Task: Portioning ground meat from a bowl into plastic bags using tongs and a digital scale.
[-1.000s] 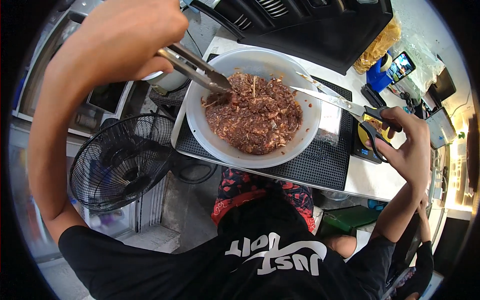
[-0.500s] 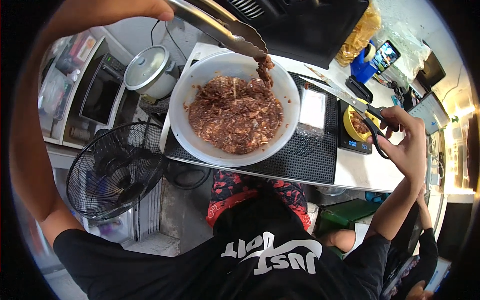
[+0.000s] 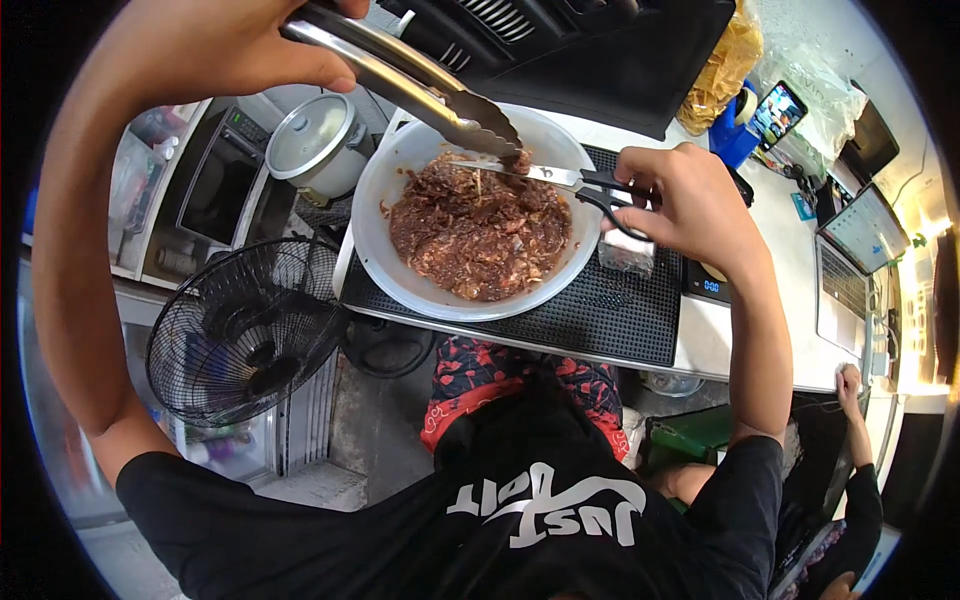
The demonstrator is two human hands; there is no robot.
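Observation:
My left hand [image 3: 255, 55] grips metal tongs [image 3: 395, 85] above the far side of a big whitish bowl [image 3: 365, 255]. A dark strip of meat [image 3: 520, 163] is pinched in the tongs' scalloped tips. My right hand [image 3: 690, 205] has its fingers in the black handles of a pair of scissors [image 3: 600, 193]. The scissor blades point left across the bowl's far right rim, at the meat just under the tong tips; whether they are parted there I cannot tell. Reddish-brown marinated meat pieces [image 3: 480, 245] fill the bowl's bottom.
Under the bowl lies a black studded mat [image 3: 620, 325], with a clear-and-white packet [image 3: 628, 255] on it. A digital scale [image 3: 706, 285] sits partly behind my right wrist. Left are a rice cooker [image 3: 318, 140] and a fan [image 3: 245, 335]. Right are a propped phone [image 3: 778, 112], a laptop [image 3: 845, 290] and another person's hand [image 3: 848, 382].
My right hand has brought the scissors left from over the scale to the meat at the tong tips. My left hand and the tongs have come slightly lower, toward the bowl.

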